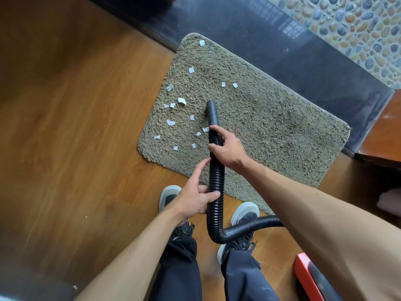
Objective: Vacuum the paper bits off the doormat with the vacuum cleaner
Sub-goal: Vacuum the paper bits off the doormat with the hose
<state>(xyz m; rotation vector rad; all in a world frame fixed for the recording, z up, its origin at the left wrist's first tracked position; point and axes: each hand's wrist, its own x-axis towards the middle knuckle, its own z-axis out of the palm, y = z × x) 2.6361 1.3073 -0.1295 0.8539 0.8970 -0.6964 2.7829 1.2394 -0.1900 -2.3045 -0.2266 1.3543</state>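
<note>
Head view: hose (215,177) mouth beyond right hand (227,148) grip, beside paper bits (181,101).

You stand at a home entrance: wood-plank floor (76,127), 1 shaggy doormat (271,127) laid against a dark polished stone threshold (282,46), and pebble paving (358,25) beyond it. Brown wooden furniture (386,127) edges the right side.

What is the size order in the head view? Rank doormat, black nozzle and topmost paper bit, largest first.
1. doormat
2. black nozzle
3. topmost paper bit
Nearness does not blur this order.
</note>
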